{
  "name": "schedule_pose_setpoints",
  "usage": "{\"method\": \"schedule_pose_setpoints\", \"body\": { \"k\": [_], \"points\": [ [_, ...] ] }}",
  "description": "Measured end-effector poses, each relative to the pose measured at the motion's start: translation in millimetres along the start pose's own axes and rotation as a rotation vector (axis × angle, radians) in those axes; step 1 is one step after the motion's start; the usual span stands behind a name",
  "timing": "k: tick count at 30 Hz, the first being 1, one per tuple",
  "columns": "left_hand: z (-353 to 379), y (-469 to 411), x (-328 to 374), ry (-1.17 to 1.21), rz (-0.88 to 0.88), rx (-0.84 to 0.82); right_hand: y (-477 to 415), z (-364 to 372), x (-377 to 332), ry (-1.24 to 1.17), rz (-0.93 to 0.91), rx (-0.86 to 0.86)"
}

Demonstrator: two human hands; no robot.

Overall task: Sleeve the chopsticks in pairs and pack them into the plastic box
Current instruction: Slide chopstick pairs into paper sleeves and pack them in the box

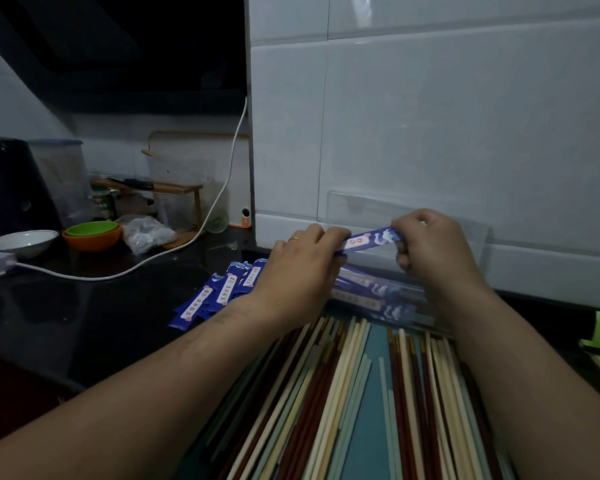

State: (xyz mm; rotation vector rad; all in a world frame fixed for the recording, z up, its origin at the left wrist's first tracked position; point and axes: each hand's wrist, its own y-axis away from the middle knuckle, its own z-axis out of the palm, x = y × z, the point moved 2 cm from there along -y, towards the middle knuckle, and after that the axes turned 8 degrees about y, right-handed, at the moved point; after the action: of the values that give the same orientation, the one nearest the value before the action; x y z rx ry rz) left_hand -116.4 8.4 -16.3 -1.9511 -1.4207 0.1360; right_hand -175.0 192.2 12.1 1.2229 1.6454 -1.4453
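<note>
One blue printed sleeve (pixel 371 240) was held level between both hands, above the clear plastic box (pixel 361 206) that stood against the tiled wall (pixel 430 116). The left hand (pixel 302 268) pinched one end with fingers curled; the right hand (pixel 433 247) gripped the other end, fingers folded round it. Chopsticks inside it: could not tell, as the ends were hidden in the hands. Judgement: the two-ended hold kept the sleeve straight and lined up with the box's long side, suited to lowering it in flat.

In the box lay sleeved pairs (pixel 371 296), parallel to the wall. Count unclear through the plastic; several at least.

Left of the box, empty sleeves (pixel 215 296) were fanned on the dark countertop (pixel 84 323), near the left hand, likely for a short reach. About five visible tops; more may lie under the wrist.

Nearest the person, loose chopsticks (pixel 343 393) were spread on a teal mat (pixel 378 344), all lying roughly the same way. Colours: cream, red-brown, pale green. Too many to count exactly; dozens, so much sleeving remained.

Farther left: one white bowl (pixel 23 241), one green bowl (pixel 91 228) nested in one orange bowl (pixel 92 242), one white cable (pixel 219 199).
</note>
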Motion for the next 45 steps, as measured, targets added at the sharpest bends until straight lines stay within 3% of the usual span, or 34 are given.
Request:
{"method": "schedule_pose_setpoints", "body": {
  "k": [6, 13, 21, 32, 37, 45],
  "points": [
    [11, -27, 6, -0.071, 0.014, -0.098, -9, -22, 5, 0.364, -0.072, 0.244],
    [26, -52, 4, -0.104, -0.023, -0.375, -10, -26, 11, 0.435, -0.094, 0.259],
    [20, -36, 0, 0.046, -0.025, -0.234, -6, -17, 13, 0.436, -0.132, 0.187],
    [-11, 6, -1, 0.229, -0.123, -0.142, 16, 14, 7, 0.551, -0.445, -0.089],
    [-34, 38, -15, 0.278, -0.256, -0.105, 25, 17, -15, 0.748, -0.407, -0.327],
    [-55, 88, -19, 0.071, -0.429, -0.174, 97, 27, -8, 1.006, -0.275, -0.602]
  ]
}}
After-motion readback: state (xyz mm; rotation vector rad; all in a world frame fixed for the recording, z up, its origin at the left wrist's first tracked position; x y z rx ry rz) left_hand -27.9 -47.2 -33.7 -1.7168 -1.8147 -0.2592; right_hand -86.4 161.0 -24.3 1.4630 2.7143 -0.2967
